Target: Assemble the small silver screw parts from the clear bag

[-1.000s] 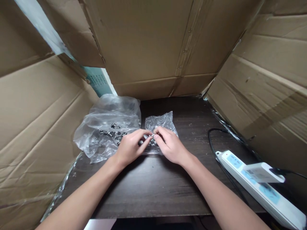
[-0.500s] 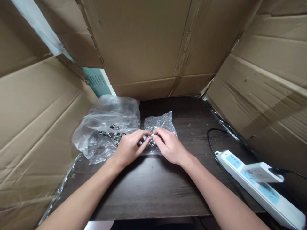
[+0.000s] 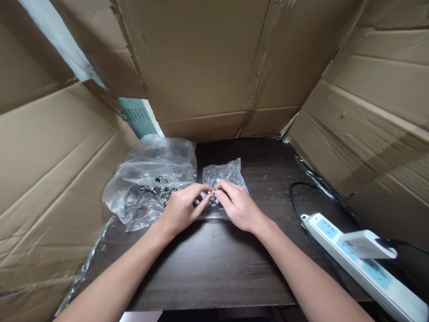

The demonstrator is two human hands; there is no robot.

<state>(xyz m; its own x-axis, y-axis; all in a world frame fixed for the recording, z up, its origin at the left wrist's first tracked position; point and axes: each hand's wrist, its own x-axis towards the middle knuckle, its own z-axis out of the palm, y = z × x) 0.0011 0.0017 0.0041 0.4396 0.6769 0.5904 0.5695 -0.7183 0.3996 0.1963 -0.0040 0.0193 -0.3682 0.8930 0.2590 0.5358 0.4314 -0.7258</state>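
My left hand [image 3: 186, 203] and my right hand [image 3: 238, 203] meet fingertip to fingertip over the middle of the dark table. Both are closed in a pinch on a small shiny metal piece [image 3: 213, 192], mostly covered by the fingers, so its exact kind does not show. Just beneath and behind the hands lies a small clear plastic bag [image 3: 224, 171] with some small shiny parts in it. Left of my left hand spreads a larger clear plastic bag [image 3: 157, 154], and dark metal fittings [image 3: 161, 190] lie in a pile at it.
Cardboard walls [image 3: 208, 62] enclose the table [image 3: 214, 264] at the back and both sides. On the right, a white power strip [image 3: 355, 264] holds a plugged-in white adapter [image 3: 365, 243]. A black cable [image 3: 293, 201] loops beside it. A teal printed sheet [image 3: 136, 115] shows through a gap at back left.
The view has shifted very slightly. Both hands stay in nearly the same place, and the fingertips have moved a little around the small metal piece.
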